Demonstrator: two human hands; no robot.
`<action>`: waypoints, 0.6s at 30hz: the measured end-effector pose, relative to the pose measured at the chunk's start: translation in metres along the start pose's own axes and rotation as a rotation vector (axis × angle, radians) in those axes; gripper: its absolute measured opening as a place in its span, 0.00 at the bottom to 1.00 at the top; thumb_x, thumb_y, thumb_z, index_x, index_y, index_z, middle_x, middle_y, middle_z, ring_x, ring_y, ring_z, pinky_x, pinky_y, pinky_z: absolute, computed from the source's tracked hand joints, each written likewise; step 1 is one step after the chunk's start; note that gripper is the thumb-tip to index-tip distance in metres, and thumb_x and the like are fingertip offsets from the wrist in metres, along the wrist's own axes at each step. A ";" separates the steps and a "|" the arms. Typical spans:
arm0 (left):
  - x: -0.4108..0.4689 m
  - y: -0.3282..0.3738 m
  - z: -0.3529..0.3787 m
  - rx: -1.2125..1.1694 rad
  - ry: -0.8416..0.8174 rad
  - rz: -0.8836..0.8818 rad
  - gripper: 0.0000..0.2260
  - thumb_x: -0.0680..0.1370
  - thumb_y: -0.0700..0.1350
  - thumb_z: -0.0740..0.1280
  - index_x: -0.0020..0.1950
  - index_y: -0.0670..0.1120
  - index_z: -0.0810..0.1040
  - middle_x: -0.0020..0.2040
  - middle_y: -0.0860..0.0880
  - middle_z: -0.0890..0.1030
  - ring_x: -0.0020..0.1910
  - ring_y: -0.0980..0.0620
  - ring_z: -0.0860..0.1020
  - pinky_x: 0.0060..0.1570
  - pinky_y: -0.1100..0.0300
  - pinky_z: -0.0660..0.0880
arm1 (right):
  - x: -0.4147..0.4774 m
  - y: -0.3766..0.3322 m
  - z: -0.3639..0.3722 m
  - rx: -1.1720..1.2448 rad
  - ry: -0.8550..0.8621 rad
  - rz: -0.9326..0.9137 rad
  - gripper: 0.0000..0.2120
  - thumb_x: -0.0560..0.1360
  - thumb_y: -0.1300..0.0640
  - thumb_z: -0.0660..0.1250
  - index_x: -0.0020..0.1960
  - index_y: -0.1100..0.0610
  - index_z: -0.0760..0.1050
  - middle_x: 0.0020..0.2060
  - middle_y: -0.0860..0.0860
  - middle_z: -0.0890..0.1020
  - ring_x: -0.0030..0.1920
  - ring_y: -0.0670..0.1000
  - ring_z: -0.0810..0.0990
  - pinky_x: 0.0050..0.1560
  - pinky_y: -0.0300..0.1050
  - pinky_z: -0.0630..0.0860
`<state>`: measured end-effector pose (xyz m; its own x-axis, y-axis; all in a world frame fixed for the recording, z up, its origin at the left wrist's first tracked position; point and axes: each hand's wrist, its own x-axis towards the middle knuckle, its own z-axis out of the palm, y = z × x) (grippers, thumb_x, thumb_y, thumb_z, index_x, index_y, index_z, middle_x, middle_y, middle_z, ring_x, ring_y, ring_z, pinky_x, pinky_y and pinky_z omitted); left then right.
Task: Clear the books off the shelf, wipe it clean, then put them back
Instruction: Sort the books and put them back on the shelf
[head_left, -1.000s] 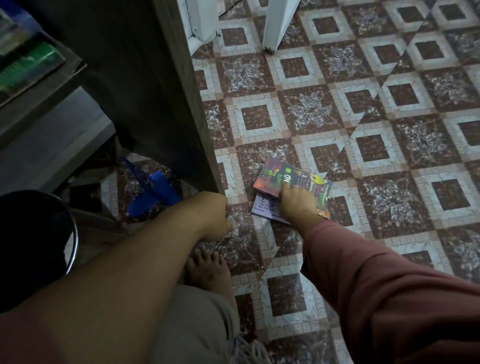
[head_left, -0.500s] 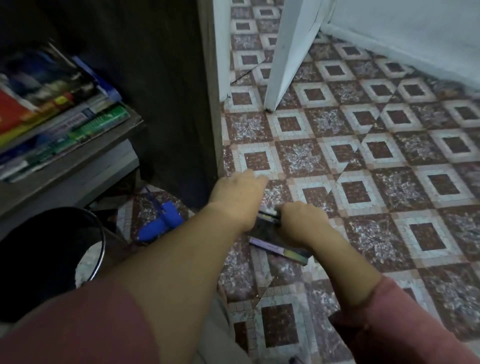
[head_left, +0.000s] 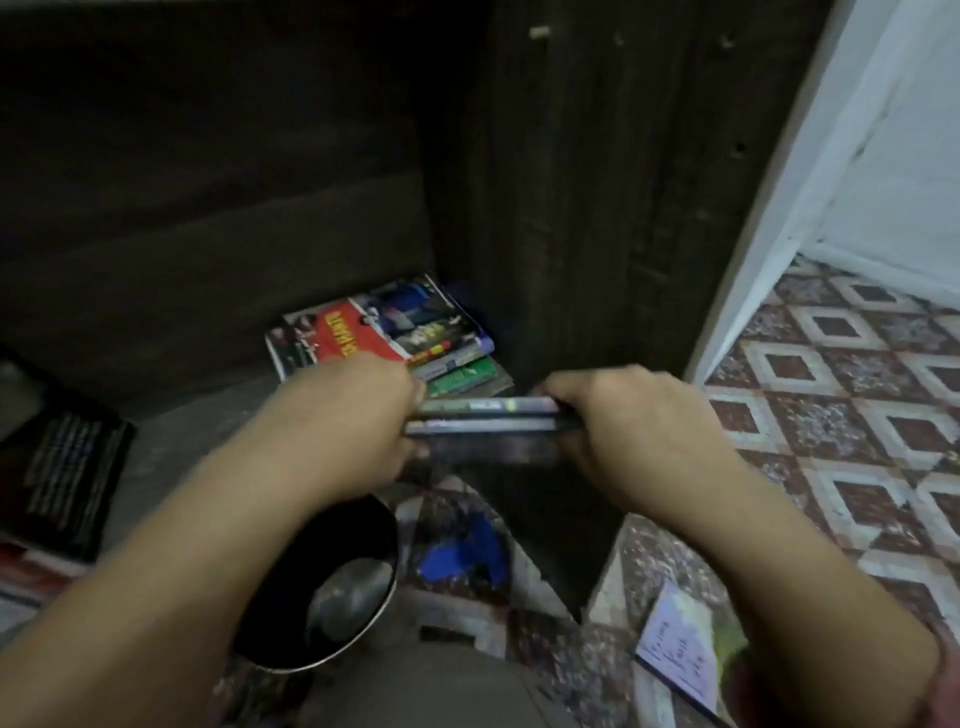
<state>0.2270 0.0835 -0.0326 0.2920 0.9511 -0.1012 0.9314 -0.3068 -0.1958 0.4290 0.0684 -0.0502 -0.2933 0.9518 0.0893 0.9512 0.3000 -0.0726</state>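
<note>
Held books (head_left: 488, 415): since a second earlier they had come up off the tiled floor (head_left: 831, 415), where the right hand had lain on them; now two thin volumes, seen edge-on and level, hung in the air between both hands.
Left hand (head_left: 363, 415): gripped the left end of the held books, fingers curled under and round it; the fingertips were hidden behind the hand.
Right hand (head_left: 623, 431): gripped the right end of the held books, fingers bent over the top edge, closed tightly on them.
Shelf stack (head_left: 384, 332): a low pile of flat books with a red-and-blue cover on top, just beyond the held books and slightly to their left; whether the two touched could not be told.
Shelf board (head_left: 208, 431): a grey surface bearing the stack, running left from the held books.
Side panel (head_left: 571, 208): dark upright wood, behind and above the held books' right end.
Dark book (head_left: 62, 467): lay flat on the board, well to the left of the held books.
Black bin (head_left: 332, 587): below the held books, under the left forearm, with a metal rim.
Blue object (head_left: 462, 551): on the floor directly below the held books; blurred.
Notebook (head_left: 680, 649): lay on the floor, handwriting on its pale cover, below and right of the held books, touched by neither hand.
Door frame (head_left: 779, 182): white, up and right of the held books.
</note>
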 end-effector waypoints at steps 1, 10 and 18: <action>-0.003 -0.017 -0.004 0.023 0.071 -0.075 0.13 0.75 0.59 0.67 0.51 0.50 0.78 0.46 0.47 0.80 0.50 0.45 0.80 0.44 0.56 0.75 | 0.018 -0.010 -0.002 0.002 0.116 -0.030 0.12 0.78 0.45 0.61 0.61 0.39 0.72 0.52 0.47 0.81 0.53 0.55 0.80 0.42 0.46 0.71; 0.046 -0.107 0.067 -0.086 0.358 -0.287 0.25 0.77 0.43 0.65 0.73 0.54 0.66 0.66 0.46 0.75 0.60 0.43 0.77 0.55 0.51 0.75 | 0.164 -0.054 0.064 0.046 0.408 -0.186 0.21 0.79 0.62 0.59 0.70 0.52 0.71 0.67 0.51 0.75 0.70 0.58 0.68 0.58 0.52 0.75; 0.069 -0.109 0.132 -0.369 0.187 -0.231 0.28 0.81 0.56 0.56 0.79 0.54 0.51 0.80 0.45 0.49 0.78 0.42 0.45 0.76 0.50 0.47 | 0.185 -0.047 0.107 0.026 -0.069 -0.078 0.29 0.82 0.59 0.51 0.79 0.49 0.45 0.79 0.49 0.49 0.77 0.60 0.50 0.75 0.59 0.53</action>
<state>0.1171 0.1774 -0.1471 0.0708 0.9936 0.0878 0.9816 -0.0851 0.1708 0.3202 0.2369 -0.1370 -0.3731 0.9274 0.0276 0.9227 0.3740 -0.0937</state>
